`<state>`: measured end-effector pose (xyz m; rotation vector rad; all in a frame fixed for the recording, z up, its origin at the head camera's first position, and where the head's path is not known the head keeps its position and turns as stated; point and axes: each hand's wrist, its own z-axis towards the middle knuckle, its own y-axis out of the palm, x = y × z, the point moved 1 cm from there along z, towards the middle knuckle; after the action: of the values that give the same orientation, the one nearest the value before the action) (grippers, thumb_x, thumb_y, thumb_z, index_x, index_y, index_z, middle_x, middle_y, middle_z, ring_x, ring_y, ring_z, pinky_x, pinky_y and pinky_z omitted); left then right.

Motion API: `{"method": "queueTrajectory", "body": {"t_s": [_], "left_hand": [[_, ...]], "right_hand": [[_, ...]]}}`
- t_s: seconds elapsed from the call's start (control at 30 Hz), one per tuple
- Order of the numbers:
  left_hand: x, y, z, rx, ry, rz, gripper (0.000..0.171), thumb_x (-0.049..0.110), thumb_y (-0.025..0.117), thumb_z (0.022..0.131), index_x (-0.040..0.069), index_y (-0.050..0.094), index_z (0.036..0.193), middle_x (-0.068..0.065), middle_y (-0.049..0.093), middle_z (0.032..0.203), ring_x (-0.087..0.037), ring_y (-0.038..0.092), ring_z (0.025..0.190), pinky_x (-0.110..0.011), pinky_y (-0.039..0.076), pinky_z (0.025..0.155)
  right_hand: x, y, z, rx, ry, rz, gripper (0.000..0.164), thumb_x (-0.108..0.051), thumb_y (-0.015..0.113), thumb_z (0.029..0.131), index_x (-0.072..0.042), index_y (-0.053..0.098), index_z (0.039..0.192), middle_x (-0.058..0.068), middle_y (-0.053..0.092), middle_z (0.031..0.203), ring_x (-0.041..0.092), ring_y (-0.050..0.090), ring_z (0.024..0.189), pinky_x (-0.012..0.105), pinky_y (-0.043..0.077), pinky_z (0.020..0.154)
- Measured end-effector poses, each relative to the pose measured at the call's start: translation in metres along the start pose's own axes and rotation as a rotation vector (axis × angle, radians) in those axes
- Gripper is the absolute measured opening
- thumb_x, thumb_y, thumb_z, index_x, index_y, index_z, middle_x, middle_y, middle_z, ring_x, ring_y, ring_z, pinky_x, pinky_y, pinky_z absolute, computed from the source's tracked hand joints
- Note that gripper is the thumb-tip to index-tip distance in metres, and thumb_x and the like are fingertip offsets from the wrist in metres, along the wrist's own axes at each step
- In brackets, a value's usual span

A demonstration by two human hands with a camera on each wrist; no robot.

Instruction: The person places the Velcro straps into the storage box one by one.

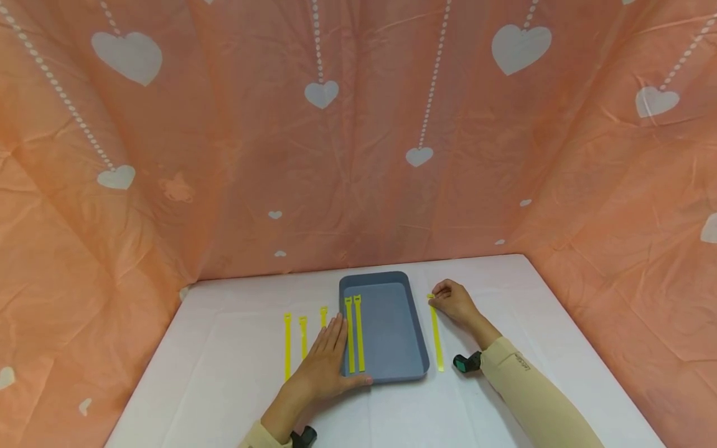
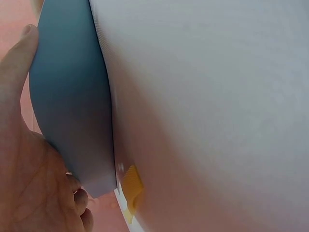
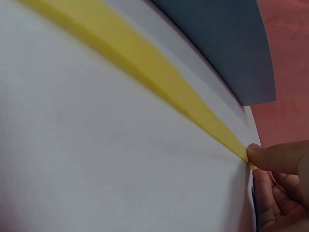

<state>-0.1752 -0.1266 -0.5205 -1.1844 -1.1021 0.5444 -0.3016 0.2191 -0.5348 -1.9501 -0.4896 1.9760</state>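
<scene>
A blue-grey rectangular tray (image 1: 389,336) lies on the table. Two yellow cable straps with slotted heads lie lengthwise along its left side, one of them a strap (image 1: 359,336) near the left hand. With fingers straight, the left hand (image 1: 325,361) rests against the tray's left wall, its thumb along the near rim; the left wrist view shows the tray wall (image 2: 72,106) against the palm. To the right of the tray, the right hand (image 1: 456,305) pinches the far, slotted end of another yellow strap (image 1: 436,339). In the right wrist view, thumb and fingers grip this strap's end (image 3: 217,130).
Left of the tray lie more yellow straps, including an outermost strap (image 1: 288,345), a middle one (image 1: 304,336) and one partly hidden behind the left hand (image 1: 323,316). A white cloth covers the table (image 1: 235,336). A salmon curtain (image 1: 358,205) with white hearts encloses the back and sides.
</scene>
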Motion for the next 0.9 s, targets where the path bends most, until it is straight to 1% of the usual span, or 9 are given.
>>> {"method": "queueTrajectory", "body": {"t_s": [0.23, 0.43, 0.53, 0.77, 0.87, 0.9], "left_hand": [[-0.0006, -0.001, 0.0011, 0.0, 0.007, 0.005, 0.132, 0.082, 0.067, 0.087, -0.004, 0.012, 0.17, -0.024, 0.005, 0.179, -0.04, 0.008, 0.166, -0.056, 0.014, 0.133], [0.0001, -0.0019, 0.0002, -0.016, -0.004, 0.014, 0.131, 0.082, 0.068, 0.088, -0.003, 0.011, 0.17, -0.023, 0.003, 0.179, -0.039, 0.005, 0.166, -0.056, 0.014, 0.133], [-0.001, -0.0009, 0.0005, -0.009, 0.0, 0.01, 0.132, 0.082, 0.068, 0.087, -0.003, 0.012, 0.17, -0.023, 0.004, 0.179, -0.039, 0.006, 0.166, -0.057, 0.015, 0.133], [-0.0049, 0.0047, 0.0006, 0.03, 0.014, 0.01, 0.134, 0.09, 0.06, 0.086, -0.002, 0.011, 0.171, -0.021, 0.004, 0.179, -0.037, 0.007, 0.166, -0.055, 0.013, 0.134], [-0.0038, 0.0031, -0.0001, 0.036, 0.026, -0.016, 0.133, 0.088, 0.061, 0.086, -0.004, 0.012, 0.17, -0.023, 0.005, 0.179, -0.04, 0.008, 0.166, -0.056, 0.012, 0.134], [-0.0037, 0.0032, 0.0, 0.036, 0.022, -0.007, 0.133, 0.088, 0.061, 0.087, -0.003, 0.012, 0.17, -0.023, 0.005, 0.179, -0.039, 0.008, 0.166, -0.055, 0.013, 0.134]], "right_hand": [[0.0018, -0.0002, 0.0009, -0.011, -0.023, 0.039, 0.019, 0.009, 0.079, 0.09, 0.009, 0.065, 0.104, 0.011, 0.065, 0.09, 0.014, 0.058, 0.08, 0.019, 0.049, 0.07], [0.0025, -0.0008, 0.0024, -0.015, -0.025, 0.027, 0.022, 0.011, 0.076, 0.089, 0.01, 0.065, 0.108, 0.008, 0.063, 0.089, 0.014, 0.054, 0.079, 0.018, 0.045, 0.067], [0.0016, -0.0015, 0.002, -0.006, -0.018, 0.022, 0.024, 0.01, 0.076, 0.09, 0.01, 0.066, 0.111, 0.008, 0.064, 0.09, 0.013, 0.052, 0.079, 0.018, 0.043, 0.066], [-0.0001, -0.0031, -0.0002, 0.006, -0.035, 0.054, 0.024, 0.009, 0.079, 0.09, 0.013, 0.07, 0.112, 0.013, 0.071, 0.091, 0.007, 0.057, 0.077, 0.016, 0.046, 0.066], [0.0015, -0.0052, 0.0005, 0.005, -0.018, 0.059, 0.022, 0.006, 0.08, 0.091, 0.011, 0.074, 0.112, 0.011, 0.074, 0.092, 0.008, 0.059, 0.078, 0.017, 0.049, 0.068], [0.0024, -0.0059, 0.0009, 0.005, -0.003, 0.055, 0.021, 0.004, 0.08, 0.092, 0.009, 0.075, 0.112, 0.01, 0.075, 0.093, 0.008, 0.06, 0.079, 0.017, 0.05, 0.069]]}}
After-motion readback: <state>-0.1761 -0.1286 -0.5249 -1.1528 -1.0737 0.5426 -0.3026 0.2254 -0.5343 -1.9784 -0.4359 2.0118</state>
